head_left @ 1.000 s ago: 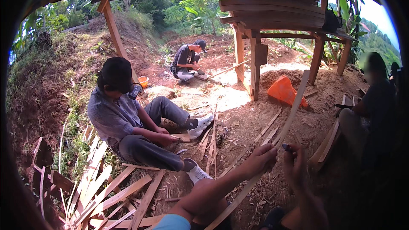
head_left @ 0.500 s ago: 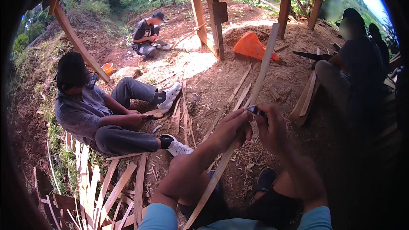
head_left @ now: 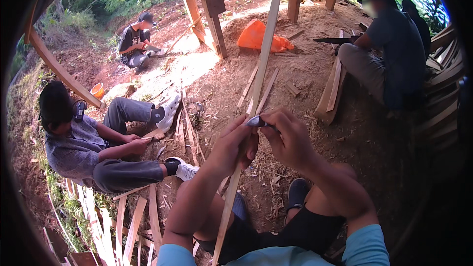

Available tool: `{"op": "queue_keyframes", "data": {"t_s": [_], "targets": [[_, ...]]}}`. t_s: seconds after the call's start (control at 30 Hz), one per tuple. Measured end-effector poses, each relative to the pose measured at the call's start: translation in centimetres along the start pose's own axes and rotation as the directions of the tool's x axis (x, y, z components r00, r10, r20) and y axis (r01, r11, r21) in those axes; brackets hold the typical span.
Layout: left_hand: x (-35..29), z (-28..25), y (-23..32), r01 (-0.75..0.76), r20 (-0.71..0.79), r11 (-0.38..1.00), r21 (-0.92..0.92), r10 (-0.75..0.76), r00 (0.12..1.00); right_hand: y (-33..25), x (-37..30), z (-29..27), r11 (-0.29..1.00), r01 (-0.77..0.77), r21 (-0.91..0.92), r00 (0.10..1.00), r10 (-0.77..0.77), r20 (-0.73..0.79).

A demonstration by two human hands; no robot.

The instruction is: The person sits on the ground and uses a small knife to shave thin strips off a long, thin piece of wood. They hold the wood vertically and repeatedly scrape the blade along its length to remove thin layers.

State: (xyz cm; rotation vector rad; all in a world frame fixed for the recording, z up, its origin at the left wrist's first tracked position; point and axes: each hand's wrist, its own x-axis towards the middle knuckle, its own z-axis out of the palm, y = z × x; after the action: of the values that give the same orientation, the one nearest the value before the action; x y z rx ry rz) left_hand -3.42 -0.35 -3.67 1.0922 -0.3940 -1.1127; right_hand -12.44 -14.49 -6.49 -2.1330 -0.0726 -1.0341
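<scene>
A long, pale wooden strip (head_left: 267, 51) runs from between my knees up past my hands, its far end tilted away over the ground. My left hand (head_left: 237, 140) is wrapped round the strip near its middle. In my right hand (head_left: 287, 135) is a small knife (head_left: 255, 121), gripped with the fingers closed over its handle. The short grey blade lies across the strip, right beside my left thumb and fingers. Most of the knife's handle is hidden by my right fingers.
A seated person (head_left: 86, 143) works at the left, above a pile of cut strips (head_left: 130, 231). Another person (head_left: 138, 42) sits far back, and one (head_left: 394, 44) at right has a long dark blade. An orange sheet (head_left: 261, 34) lies by wooden posts (head_left: 211, 17). Shavings litter the soil.
The whole view has swung, so surroundings sit further left and higher. The strip stands more upright in view. Both hands keep their hold, the knife still against the strip.
</scene>
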Motion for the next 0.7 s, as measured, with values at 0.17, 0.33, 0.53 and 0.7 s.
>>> {"op": "queue_keyframes", "data": {"t_s": [0.17,0.33,0.53,0.7], "targets": [[0.5,0.2,0.1,-0.002,-0.049,0.996,0.086,0.007,0.999,0.2,-0.4,-0.3,0.999,-0.041,0.032,0.999,0.041,0.007],[1.2,1.2,-1.0,-0.011,-0.087,0.999,0.047,0.015,0.996,-0.1,-0.1,-2.6,0.997,-0.061,0.046,0.995,0.057,0.085],[0.6,0.5,-1.4,-0.010,-0.145,0.997,-0.072,0.000,0.989,0.4,-0.6,-2.2,0.973,-0.119,0.197,0.981,0.085,0.175],[1.0,1.0,-1.5,-0.064,-0.050,0.998,-0.019,0.063,0.997,0.5,-0.5,-3.5,0.972,-0.108,0.209,0.979,0.067,0.192]]}}
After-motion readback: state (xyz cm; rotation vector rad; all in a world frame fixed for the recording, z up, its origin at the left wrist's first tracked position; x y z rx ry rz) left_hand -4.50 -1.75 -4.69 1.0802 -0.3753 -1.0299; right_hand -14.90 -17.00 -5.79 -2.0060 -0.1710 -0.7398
